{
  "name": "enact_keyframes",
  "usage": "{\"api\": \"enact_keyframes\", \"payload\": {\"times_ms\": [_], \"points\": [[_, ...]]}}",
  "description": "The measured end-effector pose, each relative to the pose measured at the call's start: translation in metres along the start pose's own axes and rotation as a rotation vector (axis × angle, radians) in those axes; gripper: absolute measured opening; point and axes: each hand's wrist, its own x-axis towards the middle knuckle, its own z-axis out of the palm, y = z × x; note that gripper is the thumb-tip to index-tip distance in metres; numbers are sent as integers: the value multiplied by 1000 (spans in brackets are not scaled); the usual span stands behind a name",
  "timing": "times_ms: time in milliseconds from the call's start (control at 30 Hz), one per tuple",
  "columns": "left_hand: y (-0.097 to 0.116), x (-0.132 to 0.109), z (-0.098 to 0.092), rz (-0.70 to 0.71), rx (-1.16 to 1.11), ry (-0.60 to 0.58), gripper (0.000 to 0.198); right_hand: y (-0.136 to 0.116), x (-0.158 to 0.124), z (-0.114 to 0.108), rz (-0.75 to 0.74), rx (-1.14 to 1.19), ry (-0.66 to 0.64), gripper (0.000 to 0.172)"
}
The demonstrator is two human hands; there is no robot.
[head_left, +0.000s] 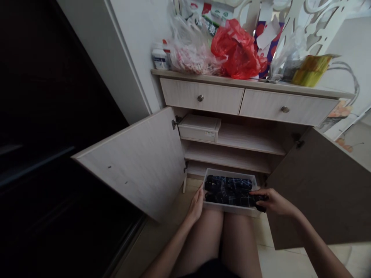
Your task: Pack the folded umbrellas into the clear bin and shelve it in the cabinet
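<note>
Your left hand [197, 204] lies flat against the left wall of the white bin [232, 209], fingers straight and together, pressing rather than gripping. Your right hand [275, 201] comes in at the bin's right end, fingers reaching over the rim onto the dark plaid clothes [228, 189] folded inside. The cloth is too dark there to tell whether those fingers are clamped on fabric, on rim, or just resting.

The bin sits low, just in front of your knees [220, 239], at the foot of the open cabinet. The left door [136, 162] and right door [313, 185] swing wide on either side. Above, a pale lidded box [199, 128] sits on the upper shelf [249, 141]. Two closed drawers [203, 96] run over that, and a red bag [237, 48] is piled among clutter on top.
</note>
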Motion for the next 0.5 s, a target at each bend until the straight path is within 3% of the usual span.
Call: {"api": "enact_keyframes", "payload": {"times_ms": [167,267,333,433,500], "points": [[2,3,-2,-29,-15,15,96,4,17,17,-31,-357,-87,38],[7,3,-4,-20,-2,-1,93,14,24,22,-45,-431,-78,30],[7,1,-4,-16,6,-20,89,26,27,24,-42,-311,108,49],[0,-4,-5,-9,42,-18,82,48,30,35,134,34,453,79],[-1,0,-11,2,102,-4,75,62,31,48,253,270,454,87]]}}
